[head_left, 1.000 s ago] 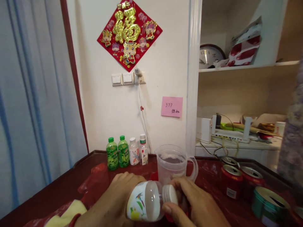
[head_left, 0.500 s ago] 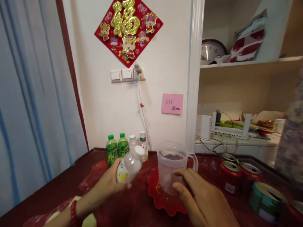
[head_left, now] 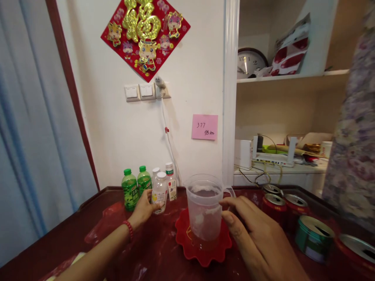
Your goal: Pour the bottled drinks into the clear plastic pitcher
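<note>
A small clear bottle (head_left: 159, 192) with a white cap and printed label is stood upright beside the green bottles (head_left: 135, 190). A translucent plastic jug (head_left: 204, 208), handle rightward, is set on a red scalloped dish (head_left: 202, 248).

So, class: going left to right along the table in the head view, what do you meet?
Green bottles → left hand → clear bottle → pitcher on red plate → right hand → red cans → green tin.

At lower centre, the left hand (head_left: 144, 207) grips an upright white bottle (head_left: 159, 193); the right hand (head_left: 258, 238) touches a clear jug (head_left: 204, 212) on a red plate (head_left: 187, 249).
</note>
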{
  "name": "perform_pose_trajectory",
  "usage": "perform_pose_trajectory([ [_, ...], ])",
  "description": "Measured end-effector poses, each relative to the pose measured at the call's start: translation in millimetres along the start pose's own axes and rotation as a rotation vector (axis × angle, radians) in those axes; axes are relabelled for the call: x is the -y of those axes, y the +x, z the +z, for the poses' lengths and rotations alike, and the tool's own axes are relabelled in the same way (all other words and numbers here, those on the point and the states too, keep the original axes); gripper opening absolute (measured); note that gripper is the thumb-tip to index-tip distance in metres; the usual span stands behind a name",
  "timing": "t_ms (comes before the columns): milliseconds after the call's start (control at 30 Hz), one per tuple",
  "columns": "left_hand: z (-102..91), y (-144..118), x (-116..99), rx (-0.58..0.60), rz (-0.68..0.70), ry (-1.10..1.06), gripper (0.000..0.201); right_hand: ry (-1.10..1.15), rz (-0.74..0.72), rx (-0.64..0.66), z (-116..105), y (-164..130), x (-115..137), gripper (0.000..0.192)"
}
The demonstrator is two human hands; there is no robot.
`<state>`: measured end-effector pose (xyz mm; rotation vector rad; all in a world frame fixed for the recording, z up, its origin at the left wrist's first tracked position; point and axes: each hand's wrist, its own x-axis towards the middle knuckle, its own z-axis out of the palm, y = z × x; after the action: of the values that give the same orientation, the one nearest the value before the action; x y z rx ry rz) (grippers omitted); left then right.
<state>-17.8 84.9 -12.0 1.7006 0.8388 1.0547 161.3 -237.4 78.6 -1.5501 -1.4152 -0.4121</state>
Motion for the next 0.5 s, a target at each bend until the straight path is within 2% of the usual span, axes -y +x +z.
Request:
perform_pose_trajectory([
  [133, 11.0, 3.0, 13.3, -0.053, -0.040, -0.016, 0.065, 0.004, 0.000, 0.018, 1.1, -0.1, -2.6, 0.028],
  [300, 18.9, 3.7, 19.8, -0.088, -0.040, -0.002, 0.062, 0.032, 0.014, 0.011, 8.3, -4.0, -9.7, 0.028],
  [400, 19.8, 5.0, 24.4, -0.097, -0.054, -0.006, 0.067, 0.043, 0.022, 0.021, 8.7, -3.5, -9.2, 0.027],
  [500, 18.1, 7.5, 29.9, -0.123, -0.096, -0.029, 0.073, 0.027, 0.041, 0.038, -2.1, 1.6, -7.4, 0.027],
])
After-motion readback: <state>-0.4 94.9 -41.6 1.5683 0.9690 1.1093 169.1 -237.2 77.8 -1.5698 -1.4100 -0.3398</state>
